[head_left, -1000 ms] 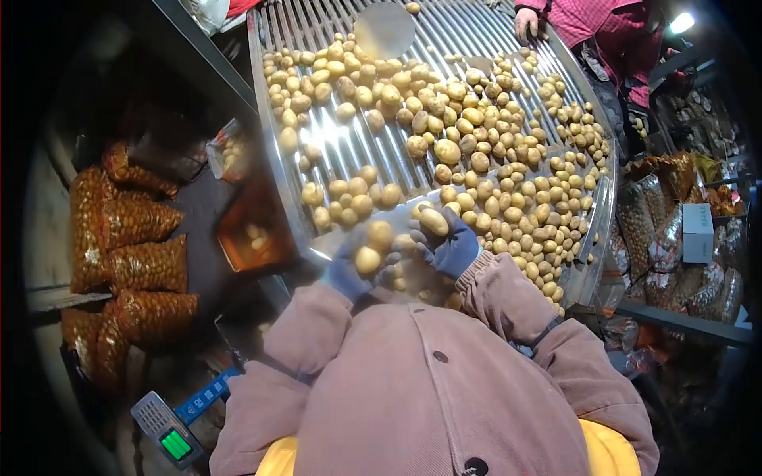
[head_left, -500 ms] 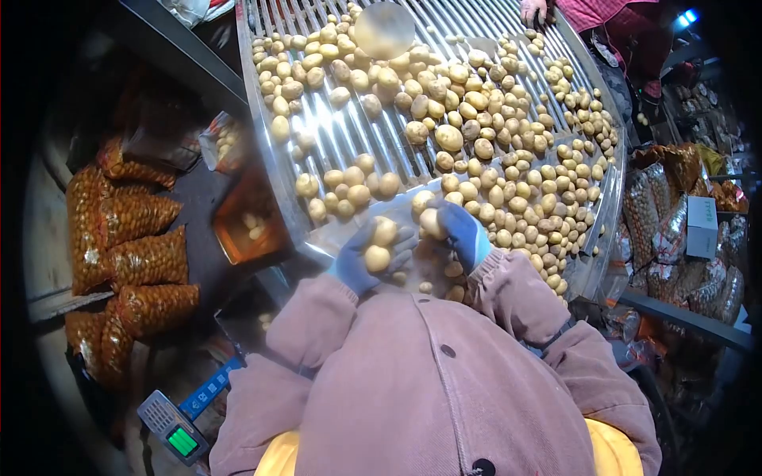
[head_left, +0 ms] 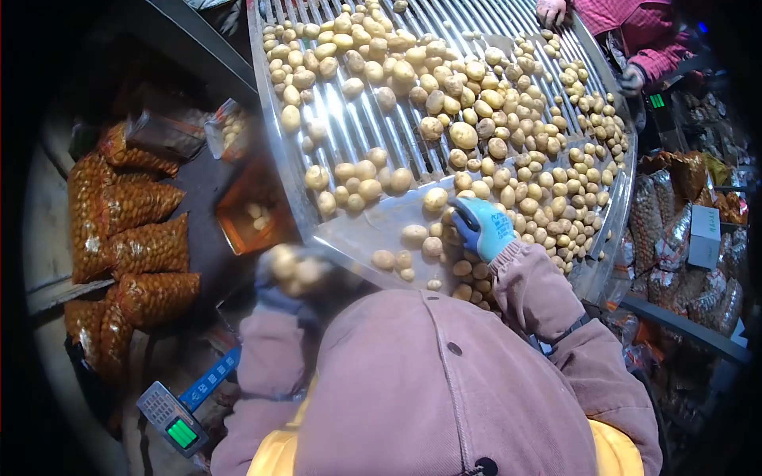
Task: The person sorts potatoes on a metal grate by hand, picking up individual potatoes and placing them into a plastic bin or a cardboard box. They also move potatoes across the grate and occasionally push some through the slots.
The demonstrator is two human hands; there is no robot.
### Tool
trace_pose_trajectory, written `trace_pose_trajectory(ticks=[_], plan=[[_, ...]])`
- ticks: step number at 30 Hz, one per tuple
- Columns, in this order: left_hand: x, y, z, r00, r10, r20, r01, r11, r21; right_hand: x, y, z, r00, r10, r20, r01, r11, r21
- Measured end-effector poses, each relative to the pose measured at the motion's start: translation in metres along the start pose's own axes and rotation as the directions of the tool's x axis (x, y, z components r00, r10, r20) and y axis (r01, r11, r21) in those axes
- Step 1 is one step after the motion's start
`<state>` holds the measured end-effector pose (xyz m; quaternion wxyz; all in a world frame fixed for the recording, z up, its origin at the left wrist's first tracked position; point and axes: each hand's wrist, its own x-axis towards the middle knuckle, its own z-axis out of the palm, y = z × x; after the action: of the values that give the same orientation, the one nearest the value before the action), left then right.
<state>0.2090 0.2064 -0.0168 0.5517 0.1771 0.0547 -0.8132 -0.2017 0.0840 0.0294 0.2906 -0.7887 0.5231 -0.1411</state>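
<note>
My left hand (head_left: 282,297), in a blue-grey glove and smeared by motion, holds several potatoes (head_left: 298,270) off the left edge of the metal sorting table (head_left: 341,238). My right hand (head_left: 482,226), in a light blue and dark blue glove, is over the flat front of the table. Its fingers curl down against a potato (head_left: 451,236), which they partly hide. Loose potatoes (head_left: 414,235) lie just left of that hand. A dense heap of potatoes (head_left: 548,190) spreads to its right and beyond.
An orange crate (head_left: 230,226) with a few potatoes stands below left. Filled mesh sacks (head_left: 147,246) are stacked farther left, near a scale display (head_left: 175,424). Another person's hand (head_left: 552,12) rests at the table's far edge. A white box (head_left: 704,236) and bagged potatoes are at right.
My left hand has swung left off the table with its potatoes. The right hand has moved slightly right and turned downward. At the far right, the co-worker's other hand has come into view.
</note>
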Motion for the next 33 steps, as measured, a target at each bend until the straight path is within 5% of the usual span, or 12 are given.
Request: trace_pose_trajectory(ticks=[2, 4, 5, 7, 10, 13, 17, 22, 23, 25, 28, 33], plan=[[-0.049, 0.032, -0.029, 0.990, 0.140, -0.018, -0.135, 0.979, 0.151, 0.008, -0.001, 0.002, 0.997, -0.074, -0.004, 0.074, 0.993, -0.089], [-0.103, 0.033, -0.009, 0.830, 0.439, -0.343, -0.185, 0.798, 0.573, 0.017, 0.004, 0.013, 0.981, -0.191, -0.025, 0.183, 0.964, -0.193], [-0.129, 0.040, -0.039, 0.769, 0.481, -0.422, -0.143, 0.771, 0.620, 0.023, 0.003, 0.021, 0.967, -0.254, -0.031, 0.240, 0.941, -0.237], [-0.147, 0.023, 0.002, 0.711, 0.329, -0.621, 0.068, 0.848, 0.526, 0.036, -0.007, 0.025, 0.968, -0.207, 0.142, 0.241, 0.923, -0.300], [-0.204, 0.041, -0.095, 0.303, 0.425, -0.853, 0.293, 0.810, 0.508, 0.048, -0.005, 0.035, 0.958, -0.178, 0.226, 0.249, 0.907, -0.341], [-0.178, 0.054, -0.096, 0.107, 0.550, -0.828, 0.291, 0.779, 0.555, 0.052, 0.002, 0.036, 0.952, -0.211, 0.222, 0.273, 0.912, -0.306], [-0.077, 0.062, -0.020, 0.540, 0.722, -0.433, -0.037, 0.535, 0.844, 0.058, 0.013, 0.048, 0.976, -0.206, 0.068, 0.213, 0.969, -0.126], [0.053, 0.034, 0.073, 0.781, 0.616, 0.104, -0.116, -0.020, 0.993, 0.083, -0.057, 0.036, 0.940, -0.302, 0.156, 0.328, 0.927, -0.180], [0.075, 0.036, 0.063, 0.786, 0.548, 0.285, -0.103, -0.339, 0.935, 0.093, -0.065, 0.046, 0.925, -0.316, 0.210, 0.363, 0.899, -0.244], [0.106, 0.025, 0.099, 0.855, 0.384, 0.348, 0.073, -0.754, 0.653, 0.107, -0.075, 0.076, 0.911, -0.345, 0.225, 0.410, 0.817, -0.406], [0.149, 0.023, 0.088, 0.932, 0.349, 0.099, 0.256, -0.826, 0.502, 0.107, -0.079, 0.103, 0.934, -0.333, 0.128, 0.342, 0.733, -0.588], [0.171, 0.018, 0.095, 0.899, 0.425, -0.101, 0.433, -0.835, 0.340, 0.101, -0.051, 0.088, 0.883, -0.437, 0.173, 0.470, 0.806, -0.359]])
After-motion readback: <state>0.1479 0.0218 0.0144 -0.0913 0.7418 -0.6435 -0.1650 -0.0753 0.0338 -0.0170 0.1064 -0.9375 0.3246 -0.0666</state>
